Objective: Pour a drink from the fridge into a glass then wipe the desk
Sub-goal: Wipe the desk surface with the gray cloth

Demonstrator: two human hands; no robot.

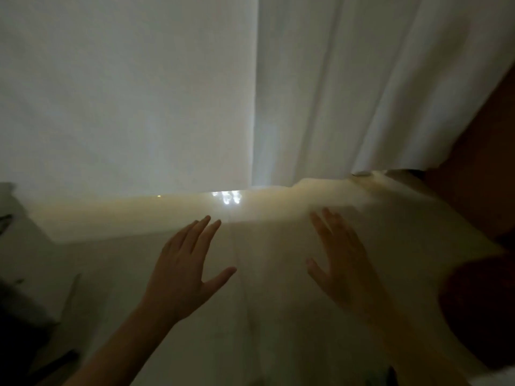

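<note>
**Both hands bare and spread over the desk, nothing yet fetched**

The left hand [182, 270] and the right hand [341, 254] are both stretched forward over the pale, glossy desk [267, 316], palms down, fingers extended and thumbs splayed, holding nothing. Whether the palms press on the surface or float just above it cannot be told in this dim, soft picture. The left hand lies near the middle of the desk; the right lies toward its right edge, its fingertips close to the raised ledge [139, 218] that runs along the far edge under the white curtain [320, 93].

The flat, empty-handed pose looks like a neutral ready stance rather than any working grip: neither cloth, bottle nor glass is in them.

No fridge, drink or glass shows anywhere in view, so the task's things are out of sight. A dark rounded shape [479, 307] sits at the desk's right edge, too murky to name. By this judgement, the pouring has not started.
</note>
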